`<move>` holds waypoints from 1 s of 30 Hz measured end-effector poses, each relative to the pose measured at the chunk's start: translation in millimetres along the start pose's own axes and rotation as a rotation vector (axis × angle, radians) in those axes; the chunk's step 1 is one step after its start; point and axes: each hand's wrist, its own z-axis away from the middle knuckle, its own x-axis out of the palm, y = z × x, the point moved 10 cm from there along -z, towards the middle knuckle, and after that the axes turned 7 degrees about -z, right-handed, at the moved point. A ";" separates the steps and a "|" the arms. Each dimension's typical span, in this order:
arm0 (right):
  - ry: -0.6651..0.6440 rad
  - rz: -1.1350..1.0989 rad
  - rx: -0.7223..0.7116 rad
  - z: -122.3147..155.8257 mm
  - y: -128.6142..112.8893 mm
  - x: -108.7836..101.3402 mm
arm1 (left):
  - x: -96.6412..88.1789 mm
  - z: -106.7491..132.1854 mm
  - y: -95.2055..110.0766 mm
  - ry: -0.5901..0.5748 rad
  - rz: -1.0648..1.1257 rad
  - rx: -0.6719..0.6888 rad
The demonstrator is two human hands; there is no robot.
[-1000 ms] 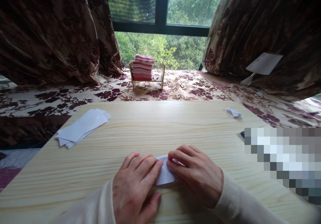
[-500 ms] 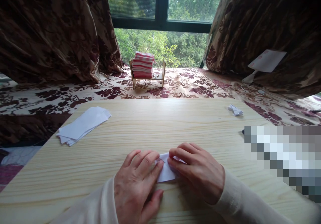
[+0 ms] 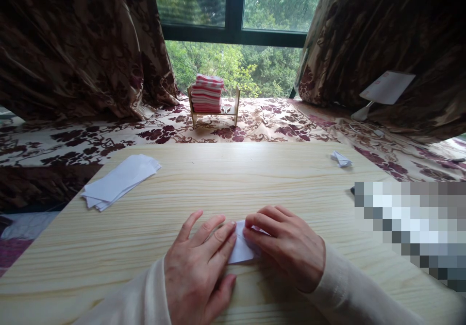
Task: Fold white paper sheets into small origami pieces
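Note:
A small folded piece of white paper (image 3: 241,251) lies flat on the wooden table in front of me. My left hand (image 3: 202,266) rests at its left edge, fingers spread and index fingertip pressing on the paper. On the other side, my right hand (image 3: 287,247) has its fingers curled together over the paper's right part, gripping it there. That part of the paper and my right thumb are mostly hidden beneath the fingers.
Loose white paper strips (image 3: 120,181) lie stacked at the table's left. A small folded paper piece (image 3: 341,159) sits at the far right corner. Blurred blocks cover something at the right edge. Beyond the table stand a small rack (image 3: 236,106) with folded striped cloths (image 3: 207,94) and a lamp (image 3: 388,88).
My left hand's fingers have spread and reached slightly forward, the index fingertip sliding along the paper's left edge. My right hand stays almost still on the paper.

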 end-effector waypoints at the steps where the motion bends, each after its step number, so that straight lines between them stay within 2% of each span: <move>1: 0.002 -0.003 -0.003 0.2 -0.5 -0.6 | 0.3 0.0 0.0 -0.001 -0.001 0.001; 30: 0.026 -0.036 -0.007 0.6 -1.8 -5.9 | -0.8 -1.7 1.1 -0.012 -0.031 0.006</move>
